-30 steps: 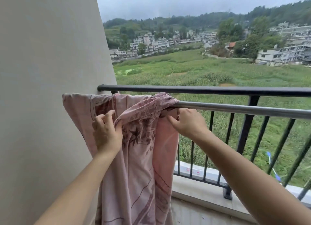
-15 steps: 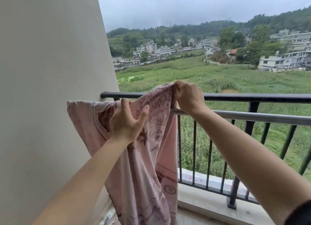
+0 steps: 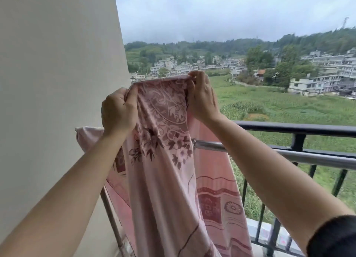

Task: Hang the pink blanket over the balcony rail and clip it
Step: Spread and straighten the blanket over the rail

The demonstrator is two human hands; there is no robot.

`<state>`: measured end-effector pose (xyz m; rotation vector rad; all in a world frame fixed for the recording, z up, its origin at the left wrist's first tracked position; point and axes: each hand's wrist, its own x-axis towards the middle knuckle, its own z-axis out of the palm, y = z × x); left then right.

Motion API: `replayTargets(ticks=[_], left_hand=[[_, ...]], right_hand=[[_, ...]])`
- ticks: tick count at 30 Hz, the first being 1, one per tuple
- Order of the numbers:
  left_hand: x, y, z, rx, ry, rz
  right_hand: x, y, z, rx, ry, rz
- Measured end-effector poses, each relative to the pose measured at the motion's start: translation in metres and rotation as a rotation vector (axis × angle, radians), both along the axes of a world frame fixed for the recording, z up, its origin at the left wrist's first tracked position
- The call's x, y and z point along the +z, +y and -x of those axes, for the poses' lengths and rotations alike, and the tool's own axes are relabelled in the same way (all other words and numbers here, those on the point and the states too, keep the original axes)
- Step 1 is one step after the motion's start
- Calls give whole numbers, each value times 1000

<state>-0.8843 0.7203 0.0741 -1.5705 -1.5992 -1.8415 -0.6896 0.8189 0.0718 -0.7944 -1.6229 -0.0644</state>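
The pink blanket (image 3: 163, 160), printed with dark red flowers, hangs in folds at the left end of the balcony. Its top edge is lifted well above the rails. My left hand (image 3: 117, 110) grips that edge at the left and my right hand (image 3: 201, 98) pinches it at the right, the cloth stretched between them. Part of the blanket still lies over the silver rail (image 3: 269, 153), with a bunched corner against the wall. The black balcony rail (image 3: 298, 126) runs just behind and above the silver one. No clip is in view.
A beige wall (image 3: 57, 102) closes the left side right beside the blanket. Black vertical bars (image 3: 339, 181) stand under the rails, with a concrete ledge at their foot. Beyond lie green fields and white buildings.
Both hands have raised the blanket's top edge from rail height to well above the rails and now hold it spread between them. The view has tilted upward.
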Motion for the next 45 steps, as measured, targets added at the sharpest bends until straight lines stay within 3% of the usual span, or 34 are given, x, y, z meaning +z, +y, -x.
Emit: replayTargets(ticks=[3,7,10,13,16,18,19,21,24,27,30,33,38,41,45], left_hand=[[-16,27,68,178,-130,92],[-65,61,142,382,-136,430],[-104,79,175,384,-90,671],[-122,85,176,317,-115,831],[-116,80,150,381,38,529],[-113,64,116,201,97,223],[-114,52,96,105,142,164],[-124,33,60,9,297,252],[-140,26,29,150,554,455],[-125,25,31,114,507,588],[-99,10,40,117,583,678],[-62,1,34,214,667,623],[-15,4,4,287,656,413],[-1,5,-7,236,548,270],[14,8,-11,190,325,179]], right_hand=[[-6,26,31,96,-340,-5],[-24,49,78,177,-610,437],[-43,67,97,208,-875,773],[-55,81,96,237,-876,938],[-54,88,86,132,-937,883],[-53,89,78,54,-1015,826],[-52,89,74,52,-1028,812],[-50,87,63,112,-989,871],[-42,79,47,243,-953,1044],[-33,71,37,323,-955,1074],[-29,63,33,338,-947,955],[-27,53,33,343,-964,778],[-26,42,34,577,-914,798],[-26,52,34,505,-891,749],[-19,62,24,450,-873,839]])
